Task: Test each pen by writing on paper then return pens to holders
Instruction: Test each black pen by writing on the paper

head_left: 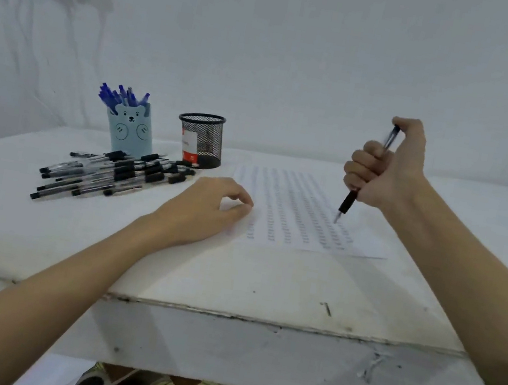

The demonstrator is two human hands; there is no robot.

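1. Head view: your right hand [384,167] holds a black-grip pen [350,200] in a closed fist, thumb on the clicker, tip just above the paper [293,212].
2. Shift to a writing hold and mark a bare spot on the sheet.
3. Your left hand [206,208], loosely curled and empty, steadies the paper's edge.
4. Untested pens [114,175] lie beside the bear holder [130,131] and mesh holder [201,139]; its red label is unreadable.

bare table [264,281] near edge | pen pile [107,174] fronts bear holder [130,131], mesh holder [201,139]
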